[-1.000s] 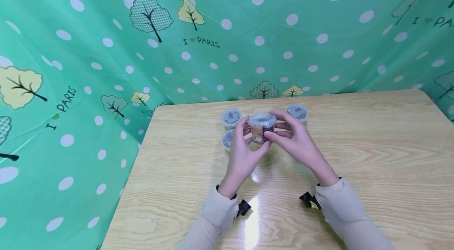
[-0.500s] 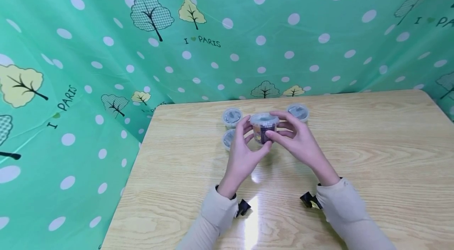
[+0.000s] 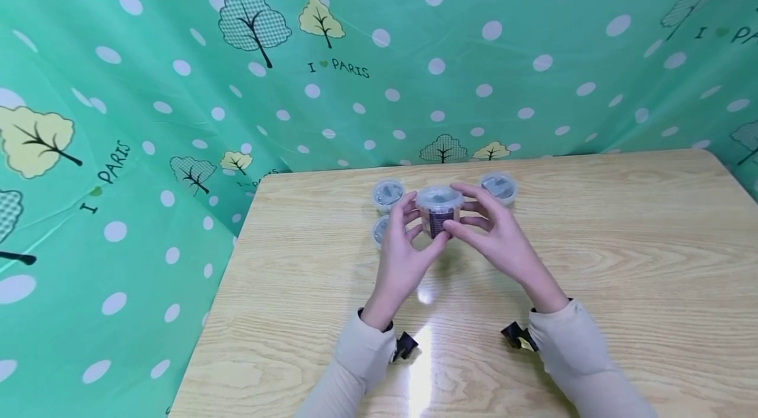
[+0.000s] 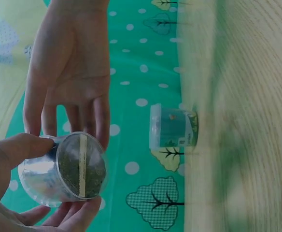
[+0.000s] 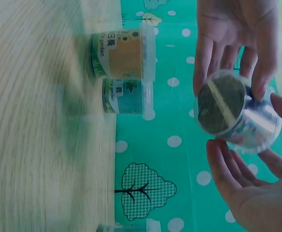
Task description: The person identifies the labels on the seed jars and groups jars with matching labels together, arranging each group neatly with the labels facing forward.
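The left hand (image 3: 405, 261) and right hand (image 3: 499, 234) grasp a clear, round plastic tub (image 3: 439, 209) above the pale wooden table (image 3: 284, 286); its dark purple label (image 3: 437, 222) has swung frontward, so they're apparently rotating it; print stays unreadable.

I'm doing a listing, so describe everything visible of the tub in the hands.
The tub is round and looks like clear plastic, with a translucent lid on top and a partly dark label, its print unreadable. Its base shows something dark behind a pale strip. It is roughly upright above the table, gripped on opposite sides by the left hand and right hand.
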`<action>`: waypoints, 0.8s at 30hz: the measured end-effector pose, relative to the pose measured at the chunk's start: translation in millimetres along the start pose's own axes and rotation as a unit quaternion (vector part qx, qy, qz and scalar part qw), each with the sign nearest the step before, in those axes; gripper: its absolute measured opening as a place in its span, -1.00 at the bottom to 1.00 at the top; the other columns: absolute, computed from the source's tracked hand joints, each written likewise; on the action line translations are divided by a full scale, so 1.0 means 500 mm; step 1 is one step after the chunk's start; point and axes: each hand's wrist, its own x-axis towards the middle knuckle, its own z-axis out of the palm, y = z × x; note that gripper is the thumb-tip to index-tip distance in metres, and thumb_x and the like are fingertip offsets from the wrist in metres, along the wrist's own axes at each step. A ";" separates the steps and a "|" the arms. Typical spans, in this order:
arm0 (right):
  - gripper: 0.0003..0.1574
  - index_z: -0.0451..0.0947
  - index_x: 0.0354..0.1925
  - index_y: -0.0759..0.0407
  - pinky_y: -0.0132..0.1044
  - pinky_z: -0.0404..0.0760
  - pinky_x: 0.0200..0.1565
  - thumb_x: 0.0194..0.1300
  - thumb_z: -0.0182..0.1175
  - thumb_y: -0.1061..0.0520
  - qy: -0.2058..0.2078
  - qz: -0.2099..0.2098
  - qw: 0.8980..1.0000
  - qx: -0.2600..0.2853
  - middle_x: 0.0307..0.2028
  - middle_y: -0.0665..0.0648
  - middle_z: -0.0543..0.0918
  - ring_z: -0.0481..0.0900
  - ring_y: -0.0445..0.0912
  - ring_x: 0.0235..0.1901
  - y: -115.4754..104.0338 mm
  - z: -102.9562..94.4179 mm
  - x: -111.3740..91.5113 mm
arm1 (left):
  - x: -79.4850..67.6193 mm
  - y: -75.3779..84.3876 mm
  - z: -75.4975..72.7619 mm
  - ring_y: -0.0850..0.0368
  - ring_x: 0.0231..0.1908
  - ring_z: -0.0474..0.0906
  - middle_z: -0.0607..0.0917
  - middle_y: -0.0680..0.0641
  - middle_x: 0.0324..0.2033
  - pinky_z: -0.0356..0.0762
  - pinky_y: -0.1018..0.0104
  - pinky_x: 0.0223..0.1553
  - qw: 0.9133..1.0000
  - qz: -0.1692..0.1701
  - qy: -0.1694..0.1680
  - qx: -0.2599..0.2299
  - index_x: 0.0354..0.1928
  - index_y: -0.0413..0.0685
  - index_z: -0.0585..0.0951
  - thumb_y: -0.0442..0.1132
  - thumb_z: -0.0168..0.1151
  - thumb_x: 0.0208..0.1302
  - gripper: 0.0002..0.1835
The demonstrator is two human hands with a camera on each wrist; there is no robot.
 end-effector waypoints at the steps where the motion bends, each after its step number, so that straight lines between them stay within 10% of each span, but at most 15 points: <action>1: -0.23 0.30 0.41 0.14 -0.45 0.56 0.17 0.30 0.32 0.23 -0.006 0.000 1.000 0.007 0.36 0.17 0.33 0.45 0.08 0.23 0.001 -0.002 0.000 | 0.000 0.000 -0.002 0.00 0.22 0.45 0.45 -0.14 0.23 0.55 0.28 0.22 1.000 0.000 -0.001 -0.007 0.42 -0.09 0.23 -0.31 0.46 0.14 -0.16; 24: -0.23 0.32 0.37 0.25 -0.42 0.63 0.10 0.26 0.36 0.21 0.042 0.012 0.999 0.015 0.28 0.20 0.40 0.53 -0.03 0.13 -0.008 0.008 -0.001 | 0.004 0.006 0.007 0.04 0.20 0.45 0.46 -0.08 0.22 0.54 0.25 0.22 1.000 0.001 0.018 0.011 0.41 -0.04 0.27 -0.23 0.51 0.09 -0.13</action>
